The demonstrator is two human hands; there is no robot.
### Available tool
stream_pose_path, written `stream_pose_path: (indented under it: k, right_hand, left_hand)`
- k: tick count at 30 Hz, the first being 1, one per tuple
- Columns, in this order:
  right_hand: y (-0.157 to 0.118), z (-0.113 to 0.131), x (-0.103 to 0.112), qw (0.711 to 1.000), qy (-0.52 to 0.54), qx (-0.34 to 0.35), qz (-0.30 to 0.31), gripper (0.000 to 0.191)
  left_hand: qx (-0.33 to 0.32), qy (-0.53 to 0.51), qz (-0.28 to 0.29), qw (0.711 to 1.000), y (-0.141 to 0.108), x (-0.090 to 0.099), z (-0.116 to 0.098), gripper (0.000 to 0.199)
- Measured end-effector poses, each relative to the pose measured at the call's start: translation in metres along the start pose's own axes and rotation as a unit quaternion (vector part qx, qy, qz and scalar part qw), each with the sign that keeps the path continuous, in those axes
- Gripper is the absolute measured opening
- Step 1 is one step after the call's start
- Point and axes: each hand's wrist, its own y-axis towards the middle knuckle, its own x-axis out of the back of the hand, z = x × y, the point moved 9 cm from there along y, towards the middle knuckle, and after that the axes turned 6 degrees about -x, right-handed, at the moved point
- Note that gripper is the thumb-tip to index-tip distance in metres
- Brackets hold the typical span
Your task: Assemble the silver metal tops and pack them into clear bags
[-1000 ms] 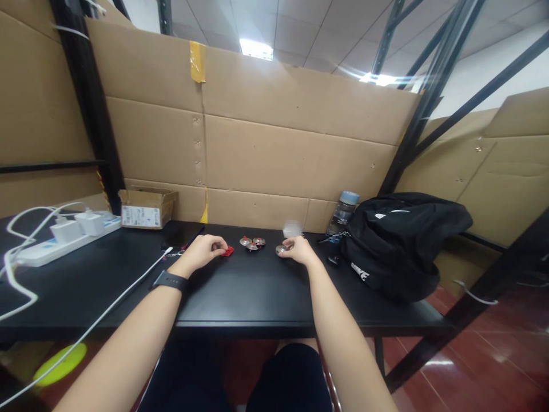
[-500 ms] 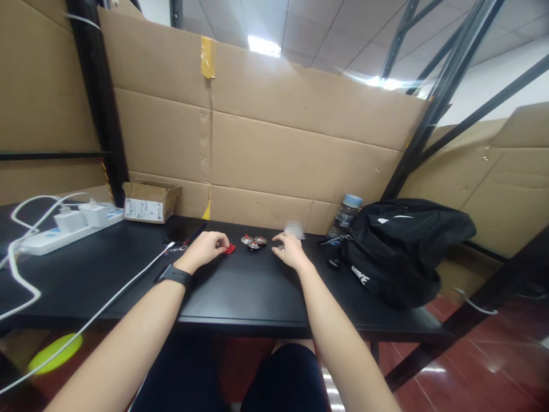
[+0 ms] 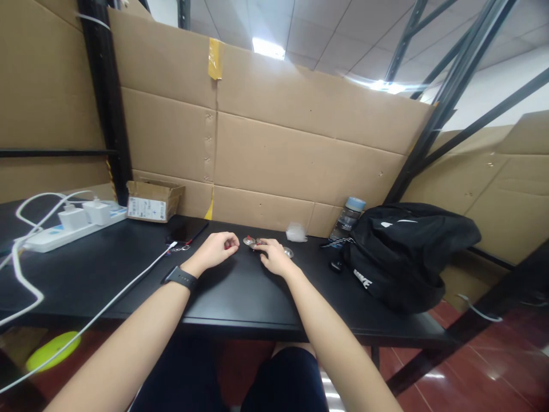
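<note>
Small round silvery pieces with red centres (image 3: 249, 241) lie on the black table in front of me. My right hand (image 3: 273, 255) reaches over them from the right, its fingertips on or just above the pieces. Another silvery disc (image 3: 289, 252) rests beside that hand, on its right. Just left of the pieces is my left hand (image 3: 219, 250), fingers curled and thumb near the index finger, with a bit of red showing at the fingers. Most of the red item is hidden.
Black table (image 3: 240, 292); small open cardboard box (image 3: 148, 209) and white power strip (image 3: 72, 226) at left; phone (image 3: 182, 232) and white cable behind my left wrist. Clear plastic piece (image 3: 296, 232), bottle (image 3: 346, 220), black earbud-case-like object (image 3: 335, 264) and black backpack (image 3: 403, 257) at right.
My right hand has moved left onto the silvery pieces, uncovering a disc on its right. My left hand has shifted slightly right, and the red item now shows less.
</note>
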Motion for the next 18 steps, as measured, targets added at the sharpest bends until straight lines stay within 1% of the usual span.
stream_pose_path:
  k: [2,4,7,9,11,14,16,18]
  right_hand:
    - [-0.001,-0.003,-0.004,1.0,-0.012,-0.015,0.018,0.048]
    - [0.0,-0.002,-0.003,1.0,-0.003,-0.019,0.014,0.048]
    - [0.001,0.002,0.009,0.998,0.047,-0.007,-0.036,0.047]
    - [0.001,0.004,0.017,0.989,0.127,0.007,-0.071,0.046]
    - [0.001,0.002,0.018,0.964,0.252,0.005,-0.079,0.042]
    - [0.001,0.003,0.009,0.903,0.428,-0.007,-0.041,0.04]
    - [0.0,0.008,0.004,0.874,0.486,-0.005,-0.018,0.044]
    - [-0.001,0.013,0.003,0.863,0.504,-0.006,-0.008,0.048]
  left_hand:
    - [-0.005,-0.004,0.003,1.0,0.001,-0.002,-0.004,0.015]
    - [-0.009,-0.01,0.006,1.0,0.001,-0.004,-0.006,0.014]
    - [-0.01,-0.01,0.008,1.0,0.0,-0.006,-0.006,0.015]
    - [-0.008,-0.016,0.006,1.0,0.0,-0.008,-0.005,0.016]
    - [-0.01,-0.033,-0.001,0.999,0.0,-0.009,-0.007,0.018]
    - [-0.025,-0.06,-0.014,0.998,0.001,-0.01,-0.018,0.021]
    - [-0.031,-0.073,-0.021,0.997,0.002,-0.01,-0.025,0.02]
    - [-0.029,-0.081,-0.031,0.996,0.003,-0.01,-0.029,0.016]
